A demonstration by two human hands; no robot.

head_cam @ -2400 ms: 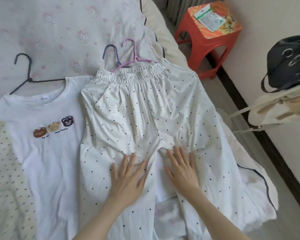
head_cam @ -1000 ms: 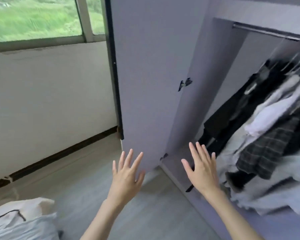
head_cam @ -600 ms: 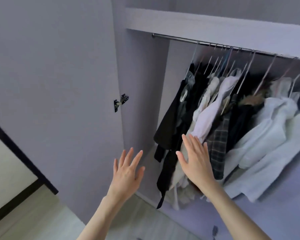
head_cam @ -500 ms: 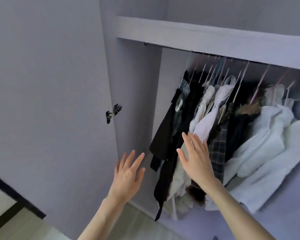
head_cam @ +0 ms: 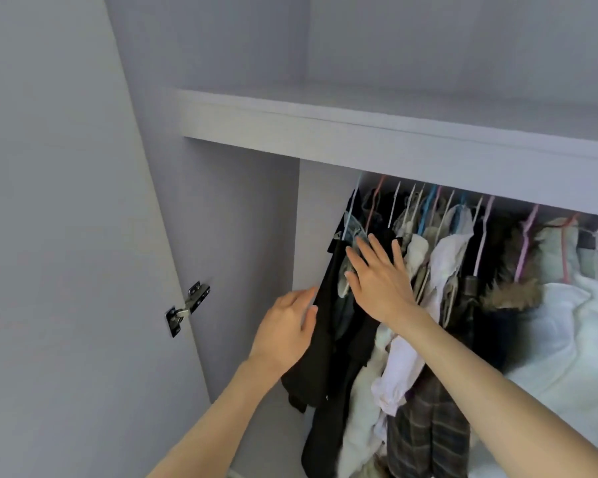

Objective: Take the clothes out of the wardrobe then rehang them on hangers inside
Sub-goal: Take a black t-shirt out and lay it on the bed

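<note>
The open wardrobe holds a packed row of clothes on thin hangers (head_cam: 482, 232) under a shelf (head_cam: 359, 139). At the left end hangs a black garment (head_cam: 325, 339), beside it a denim piece (head_cam: 351, 232), then white, plaid and fur-trimmed clothes (head_cam: 511, 288). My left hand (head_cam: 285, 331), fingers straight, touches the outer left side of the black garment. With straight, spread fingers my right hand (head_cam: 377, 277) lies against the clothes just right of it, at the denim piece. Neither hand grips anything.
The wardrobe door (head_cam: 66, 236) stands open at the left, with a metal hinge (head_cam: 187, 307) on its inner edge. The shelf hides the rail. A bulky white coat (head_cam: 567, 339) fills the right side.
The view turned from the bed to the wardrobe and drew close. Both hands rose and reached in: the left to the black garment's side, the right onto the clothes beside it.
</note>
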